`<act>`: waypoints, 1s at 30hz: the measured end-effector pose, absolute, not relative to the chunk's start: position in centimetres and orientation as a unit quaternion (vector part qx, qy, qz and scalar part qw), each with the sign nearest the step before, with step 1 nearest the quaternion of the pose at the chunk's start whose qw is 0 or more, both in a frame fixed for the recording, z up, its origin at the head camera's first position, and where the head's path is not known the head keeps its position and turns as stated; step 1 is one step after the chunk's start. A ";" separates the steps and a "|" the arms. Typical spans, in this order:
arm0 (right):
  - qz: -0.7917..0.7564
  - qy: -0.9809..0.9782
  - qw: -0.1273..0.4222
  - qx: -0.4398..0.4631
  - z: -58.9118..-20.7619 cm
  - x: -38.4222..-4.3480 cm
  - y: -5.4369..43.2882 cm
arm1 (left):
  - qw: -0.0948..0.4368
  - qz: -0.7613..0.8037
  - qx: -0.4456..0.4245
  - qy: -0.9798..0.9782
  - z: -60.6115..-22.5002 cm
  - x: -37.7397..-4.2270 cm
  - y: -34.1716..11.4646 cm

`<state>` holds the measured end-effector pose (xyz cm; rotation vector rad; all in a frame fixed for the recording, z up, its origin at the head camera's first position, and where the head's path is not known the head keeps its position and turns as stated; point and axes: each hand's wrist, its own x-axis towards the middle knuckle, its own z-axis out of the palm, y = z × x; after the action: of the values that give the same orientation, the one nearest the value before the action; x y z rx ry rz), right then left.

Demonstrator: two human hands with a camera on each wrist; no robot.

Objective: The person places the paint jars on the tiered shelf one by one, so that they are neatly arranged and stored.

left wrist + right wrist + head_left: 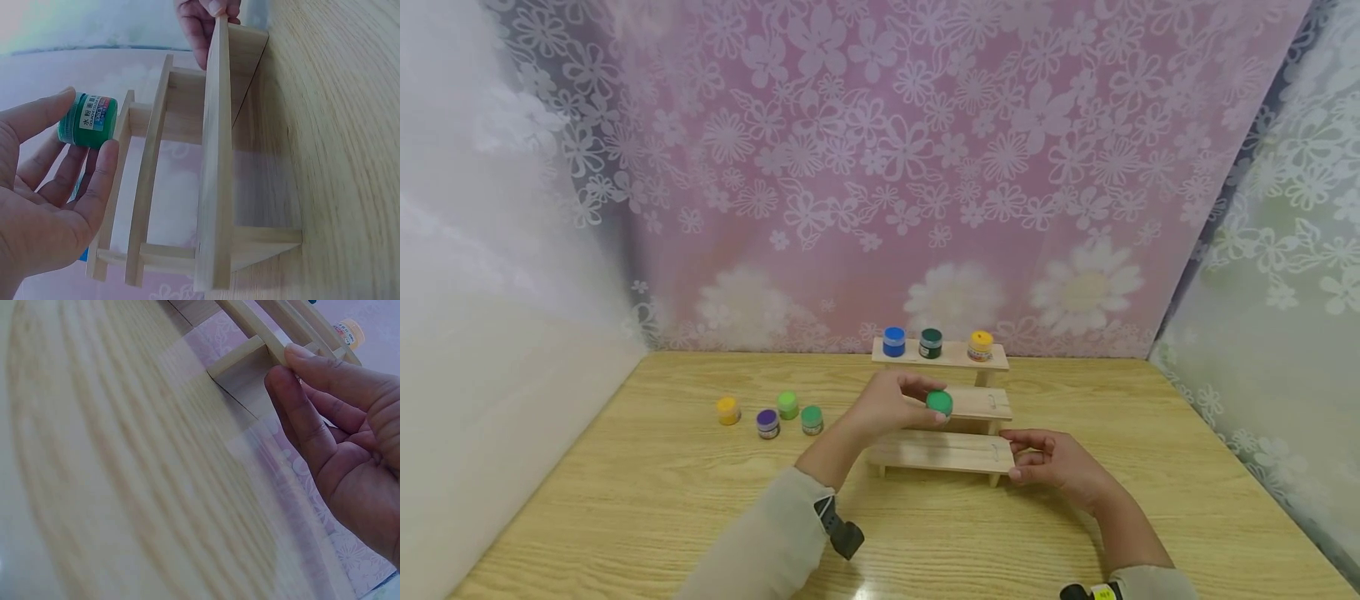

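Note:
My left hand (pixel 891 404) pinches a small green paint jar (pixel 939 403) between thumb and fingers, in front of the middle tier of a three-tier wooden stand (pixel 940 452). In the left wrist view the labelled jar (pixel 89 120) is tilted and apart from the boards. At the stand's right end, my right hand (pixel 1060 467) holds the lowest board; the right wrist view shows thumb and fingertips (pixel 297 351) at its end. Along the top tier stand a blue jar (pixel 893 342), a dark green jar (pixel 930 343) and a yellow jar (pixel 981 345).
Left of the stand, a yellow-orange jar (pixel 727 410), a purple jar (pixel 767 423), a light green jar (pixel 787 405) and another green jar (pixel 812 420) sit on the wooden table (pixel 647 500). A flowered pink curtain (pixel 880 167) hangs behind, with pale sheets at both sides.

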<state>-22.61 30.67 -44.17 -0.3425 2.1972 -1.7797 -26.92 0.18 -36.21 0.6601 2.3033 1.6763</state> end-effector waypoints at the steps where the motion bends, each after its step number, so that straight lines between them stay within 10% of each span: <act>1: -0.618 0.763 0.146 -0.118 -44.1 -22.6 30.7 | 0.108 0.571 0.224 0.782 -36.2 -27.0 0.4; 30: -0.621 0.761 0.153 -0.111 -44.1 -22.6 30.6 | 0.039 0.608 0.148 0.779 -37.8 -27.9 5.9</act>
<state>-22.61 30.59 -44.10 -0.3170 2.1828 -1.7810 -27.85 5.91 -37.77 0.4549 2.3890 1.8637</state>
